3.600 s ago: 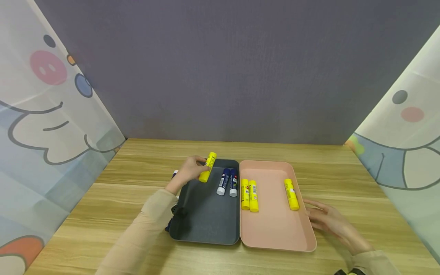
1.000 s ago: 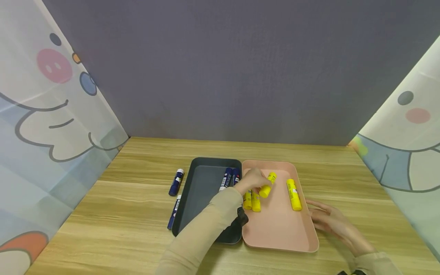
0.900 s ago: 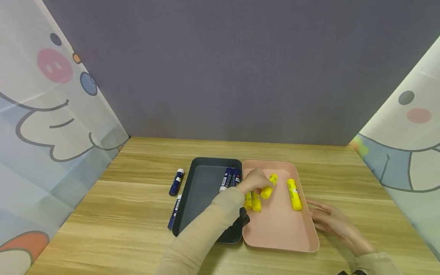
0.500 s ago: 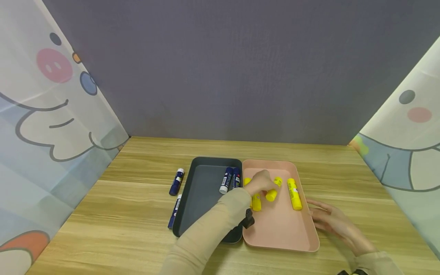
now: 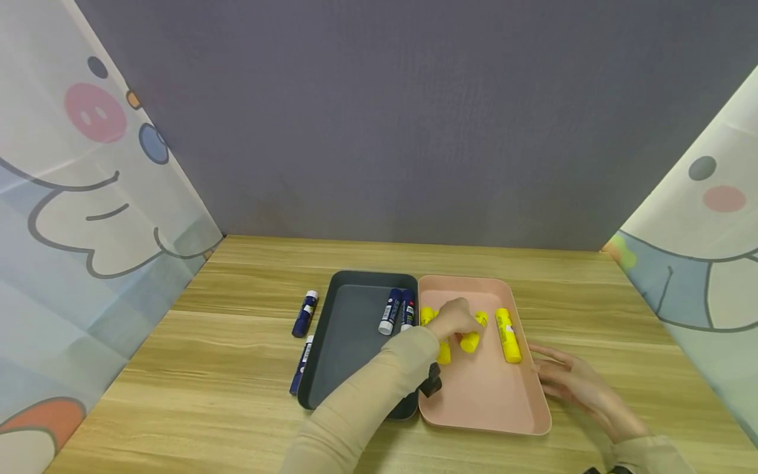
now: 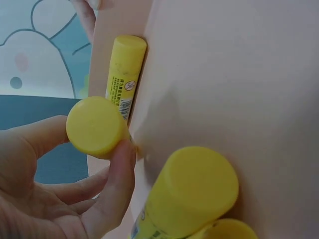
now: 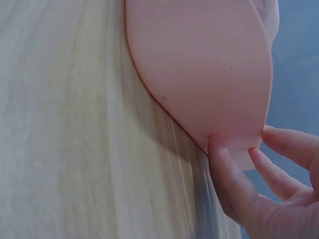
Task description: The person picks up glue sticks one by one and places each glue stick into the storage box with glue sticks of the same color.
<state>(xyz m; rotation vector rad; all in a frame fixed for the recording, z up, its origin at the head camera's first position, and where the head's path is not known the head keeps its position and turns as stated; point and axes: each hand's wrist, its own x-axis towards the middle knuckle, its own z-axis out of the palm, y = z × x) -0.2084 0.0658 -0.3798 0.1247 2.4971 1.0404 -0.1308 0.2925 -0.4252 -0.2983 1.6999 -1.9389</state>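
Note:
My left hand [image 5: 454, 318] pinches a yellow glue stick [image 6: 94, 127] between thumb and fingers, low over the pink tray [image 5: 485, 405]. In the left wrist view its round end faces the camera. Another yellow glue stick [image 5: 508, 336] lies along the tray's right wall. Two more, one of them a yellow glue stick [image 5: 444, 353] half covered by the hand, lie side by side at the left wall. My right hand [image 5: 571, 382] rests its fingertips against the outside of the tray's right wall. The right wrist view has its thumb [image 7: 227, 172] on that wall, fingers at the edge.
A dark grey tray [image 5: 343, 355] adjoins the pink one on the left, with two blue glue sticks inside, one a blue glue stick [image 5: 389, 311] with a white cap. Left of it on the wooden table [image 5: 237, 368] lie two more, including a blue glue stick [image 5: 304, 314].
My left hand has carried the yellow glue stick from over the dark tray rightward into the pink tray, then slightly farther right and toward me. My right hand stays at the tray's side.

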